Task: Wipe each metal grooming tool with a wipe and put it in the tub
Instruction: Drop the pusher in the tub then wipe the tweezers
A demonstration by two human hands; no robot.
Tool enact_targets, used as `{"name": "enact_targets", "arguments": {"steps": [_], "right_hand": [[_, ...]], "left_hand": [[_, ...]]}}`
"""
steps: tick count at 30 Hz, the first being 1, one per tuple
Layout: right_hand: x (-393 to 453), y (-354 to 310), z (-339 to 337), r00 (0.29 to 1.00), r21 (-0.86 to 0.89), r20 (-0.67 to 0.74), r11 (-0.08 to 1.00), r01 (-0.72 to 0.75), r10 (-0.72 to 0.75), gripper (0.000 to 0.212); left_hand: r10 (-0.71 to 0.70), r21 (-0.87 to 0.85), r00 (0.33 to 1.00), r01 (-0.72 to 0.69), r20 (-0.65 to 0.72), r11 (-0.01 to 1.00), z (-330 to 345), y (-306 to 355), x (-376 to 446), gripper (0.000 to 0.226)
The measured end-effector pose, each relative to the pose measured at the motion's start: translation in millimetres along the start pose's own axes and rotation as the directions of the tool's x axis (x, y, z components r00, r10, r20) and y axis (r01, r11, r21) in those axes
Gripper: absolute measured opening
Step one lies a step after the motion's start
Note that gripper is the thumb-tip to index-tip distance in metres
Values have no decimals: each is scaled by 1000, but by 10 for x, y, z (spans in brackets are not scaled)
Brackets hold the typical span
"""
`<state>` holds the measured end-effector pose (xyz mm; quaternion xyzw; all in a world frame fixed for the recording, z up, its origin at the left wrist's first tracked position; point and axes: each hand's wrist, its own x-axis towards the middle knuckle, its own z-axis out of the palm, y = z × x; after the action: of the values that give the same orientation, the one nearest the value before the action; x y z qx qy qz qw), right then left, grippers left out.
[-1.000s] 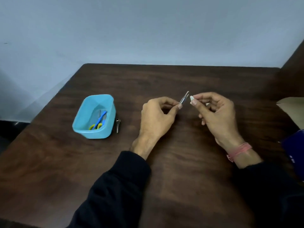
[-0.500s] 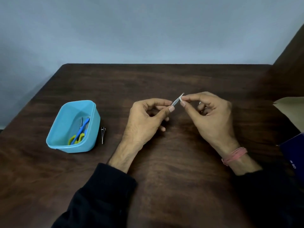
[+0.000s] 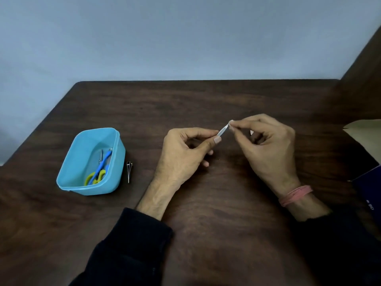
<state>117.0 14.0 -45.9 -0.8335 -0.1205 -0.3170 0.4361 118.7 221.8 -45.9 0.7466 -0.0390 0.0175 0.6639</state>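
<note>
While I watched mid-frame, left hand [image 3: 183, 153] pinched a slim metal tool [image 3: 223, 130]; right hand [image 3: 266, 145] pinched its tip, apparently through a wipe. Scissors [image 3: 99, 169] lay in the tub [image 3: 68, 183], lower left; clippers [image 3: 129, 171] beside it remained unwiped.

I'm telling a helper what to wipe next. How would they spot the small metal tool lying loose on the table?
Find the blue tub on the table's left. The small metal tool lies beside its right wall, alone on bare wood, unlike the scissors inside.
</note>
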Motion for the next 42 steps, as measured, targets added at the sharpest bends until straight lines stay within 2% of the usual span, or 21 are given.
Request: {"name": "enact_targets", "arguments": {"steps": [4,7,12,15,17,19,22,25,29,32,35,39,42], "right_hand": [[-48,-30,25,998,-53,29,997,58,-57,13],[-22,32,22,999,-93,-14,995,30,-31,9],[-41,11,31,995,-145,70,986,83,-74,11],[-5,53,21,1000,-148,-8,989,-8,7,9],[-12,52,31,1000,-154,31,988,7,-2,10],[-26,28,41,996,-149,85,988,49,-36,9],[4,53,31,999,-136,48,991,-6,13,9],[-6,47,42,995,-129,103,991,20,-7,8],[9,59,39,998,-99,48,995,-30,35,8],[-5,42,43,996,-99,91,995,16,-7,9],[4,63,34,998,-81,43,996,-32,35,8],[-6,55,40,996,-69,94,998,3,4,8],[7,80,28,997,-57,52,997,-48,51,9]], "left_hand": [[-2,13,1000,2,7,1000,-3,8,-3,12],[-8,49,1000,7,15,999,-9,7,-3,11],[4,76,1000,-5,11,997,-18,21,-8,9],[0,86,1000,-2,26,996,-7,33,-15,10],[-4,89,999,1,36,996,-10,34,-17,10],[-2,101,999,-2,41,995,-17,39,-18,9],[-1,99,999,-2,32,995,-15,42,-16,8],[4,100,1000,-7,29,995,-10,41,-17,7],[14,90,1000,-15,18,996,-19,35,-10,7],[15,91,1000,-17,21,996,-25,26,-12,8],[24,84,999,-26,22,996,-21,15,-4,8],[16,82,1000,-17,16,996,-24,-1,3,9],[10,68,1000,-11,8,998,-24,-5,5,10]]}}
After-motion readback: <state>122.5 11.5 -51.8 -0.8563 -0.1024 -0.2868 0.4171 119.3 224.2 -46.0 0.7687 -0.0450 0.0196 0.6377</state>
